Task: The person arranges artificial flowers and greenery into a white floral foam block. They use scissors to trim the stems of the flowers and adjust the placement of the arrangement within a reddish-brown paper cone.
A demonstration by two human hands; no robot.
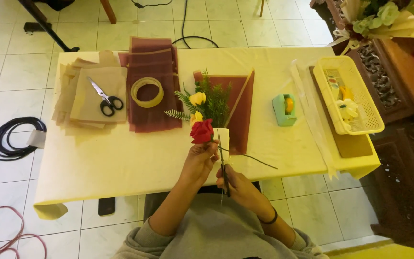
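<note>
Left hand [198, 160] is up at the near edge of the counter [120, 158], its grip pinched around the stem just under the red rose [201, 131], so the bloom sits right above the fingers and faces away from the person. The stem's long axis runs near to far, almost straight toward the body, and the right hand [238, 184] has its grip closed on the lower part of that dark stem [224, 175], just off the counter's near edge over the lap. A thin dark wire [250, 157] trails off to the right across the cloth. Just beyond the rose lies a small bunch of yellow flowers and greenery [207, 100], tips pointing to the far side, resting on a maroon wrapping sheet [240, 115] whose corner folds up on the right. Left of that, a stack of maroon sheets [152, 91] with a tape roll [147, 92] on top, then beige sheets [89, 96] carrying black-handled scissors [105, 98]. To the right, a green tape dispenser [284, 109] stands alone, and a yellow basket [348, 93] hugs the right edge. Open cloth lies wide on the near left, and a clear strip sits between dispenser and bunch.
</note>
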